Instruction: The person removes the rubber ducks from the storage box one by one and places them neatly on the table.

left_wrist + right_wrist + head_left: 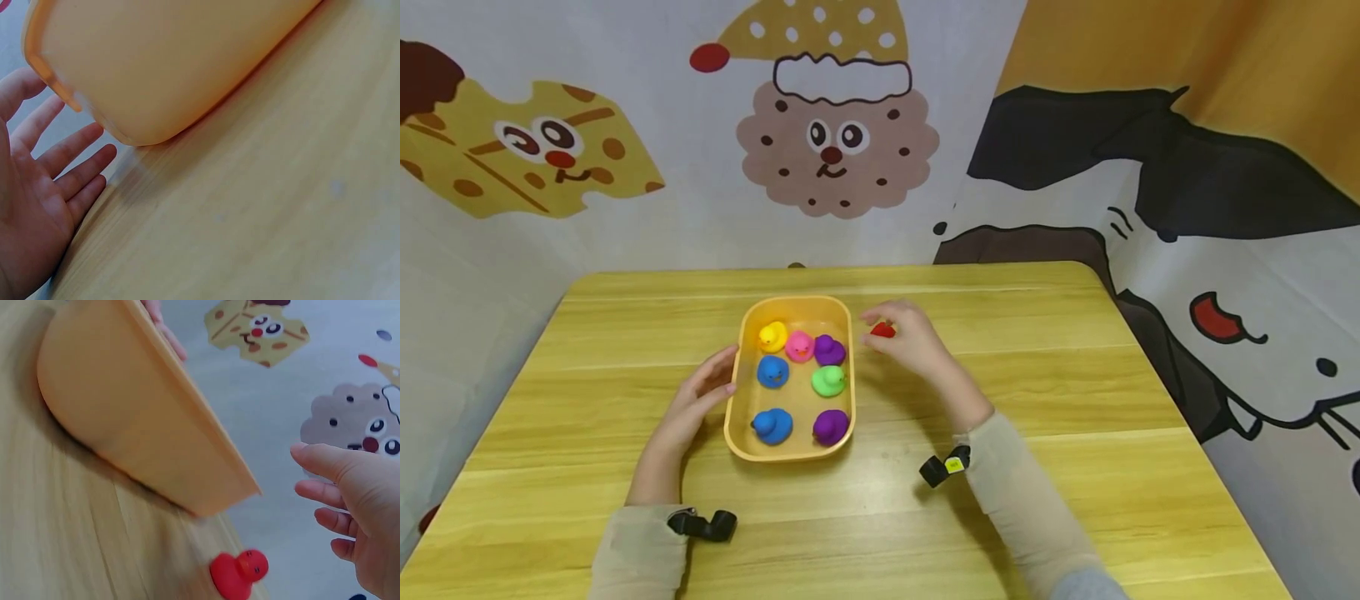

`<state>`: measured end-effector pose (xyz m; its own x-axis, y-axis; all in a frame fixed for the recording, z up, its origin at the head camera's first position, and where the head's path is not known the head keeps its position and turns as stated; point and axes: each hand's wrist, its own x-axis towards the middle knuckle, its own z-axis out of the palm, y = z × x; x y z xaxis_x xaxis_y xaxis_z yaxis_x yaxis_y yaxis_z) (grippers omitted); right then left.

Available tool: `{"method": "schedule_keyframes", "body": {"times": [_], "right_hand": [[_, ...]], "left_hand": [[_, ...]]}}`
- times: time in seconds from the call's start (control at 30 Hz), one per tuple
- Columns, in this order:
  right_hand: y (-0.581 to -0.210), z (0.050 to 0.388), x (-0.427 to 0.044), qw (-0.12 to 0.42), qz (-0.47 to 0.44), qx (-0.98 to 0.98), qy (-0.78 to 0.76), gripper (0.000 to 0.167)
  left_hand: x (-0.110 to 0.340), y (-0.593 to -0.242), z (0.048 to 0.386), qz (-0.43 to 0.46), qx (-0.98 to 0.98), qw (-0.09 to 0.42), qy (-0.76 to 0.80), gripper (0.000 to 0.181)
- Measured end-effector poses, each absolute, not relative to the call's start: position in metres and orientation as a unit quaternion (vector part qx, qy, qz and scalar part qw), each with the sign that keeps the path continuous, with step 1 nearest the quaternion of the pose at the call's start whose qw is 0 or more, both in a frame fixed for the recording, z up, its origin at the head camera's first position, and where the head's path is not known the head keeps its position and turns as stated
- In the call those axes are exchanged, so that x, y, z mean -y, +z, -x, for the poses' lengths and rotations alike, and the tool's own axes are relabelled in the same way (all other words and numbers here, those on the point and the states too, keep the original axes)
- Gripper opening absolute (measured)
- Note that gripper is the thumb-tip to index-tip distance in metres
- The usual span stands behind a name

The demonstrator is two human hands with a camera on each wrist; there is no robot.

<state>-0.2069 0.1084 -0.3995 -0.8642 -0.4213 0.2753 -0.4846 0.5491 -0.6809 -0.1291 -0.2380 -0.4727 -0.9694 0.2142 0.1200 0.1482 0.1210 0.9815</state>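
A yellow-orange plastic tray (790, 454) stands on the table with several rubber ducks inside. My left hand (697, 396) is at its left side, fingertips at the wall; in the left wrist view the fingers (72, 147) are spread and fairly straight. Right of the tray, a red rubber duck (232, 575) sits on the table. My right hand (910, 340) hovers over it with loosely bent fingers. In the right wrist view this hand (375, 512) is apart from the duck and holds nothing. From the head view the duck (883, 330) is partly covered by the hand.
Inside the tray are a yellow duck (772, 337), a pink duck (800, 346), a green duck (828, 381), two blue ducks (772, 426) and two purple ducks (831, 427). The wooden table (1060, 367) meets a cartoon-printed cloth (662, 233) at its back edge.
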Motion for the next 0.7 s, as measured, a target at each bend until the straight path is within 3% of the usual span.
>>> {"method": "schedule_keyframes", "body": {"times": [0.7], "right_hand": [[-0.399, 0.168, -0.061, 0.017, -0.302, 0.841, 0.448, 0.032]], "left_hand": [[0.237, -0.474, 0.131, -0.121, -0.749, 0.025, 0.65, 0.053]]}}
